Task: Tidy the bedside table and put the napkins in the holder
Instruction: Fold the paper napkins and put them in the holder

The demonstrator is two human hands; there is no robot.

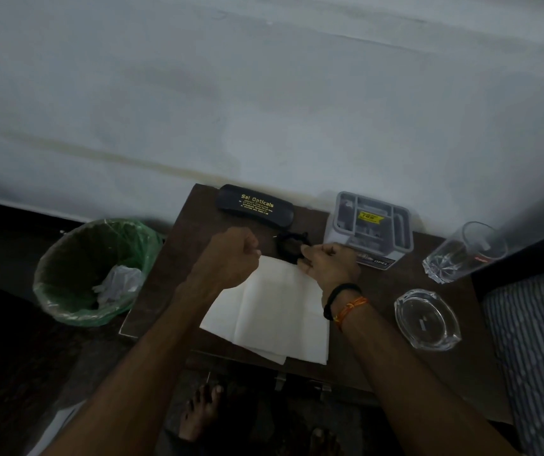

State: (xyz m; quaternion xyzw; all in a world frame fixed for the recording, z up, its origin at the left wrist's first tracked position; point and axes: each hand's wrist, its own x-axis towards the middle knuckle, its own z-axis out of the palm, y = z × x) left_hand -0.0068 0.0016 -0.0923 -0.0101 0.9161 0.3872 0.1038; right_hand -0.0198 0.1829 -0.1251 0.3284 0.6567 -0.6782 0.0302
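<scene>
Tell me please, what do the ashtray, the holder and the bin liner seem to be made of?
Ashtray: clear glass, thick and glossy; the table shows through it.
Holder: probably grey plastic, smooth and matte, with moulded compartments and a yellow sticker.
Bin liner: thin green plastic film, translucent and wrinkled, folded over the rim.

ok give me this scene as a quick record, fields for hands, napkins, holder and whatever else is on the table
left hand: left hand curled, at the far left corner of the napkins
right hand: right hand at the far right corner, next to a small dark object
napkins: white napkins lying flat on the table, not yet in holder
holder: grey holder at the back, compartmented
other items: black glasses case, drinking glass, glass ashtray
beside table: green-lined bin on the left
</scene>
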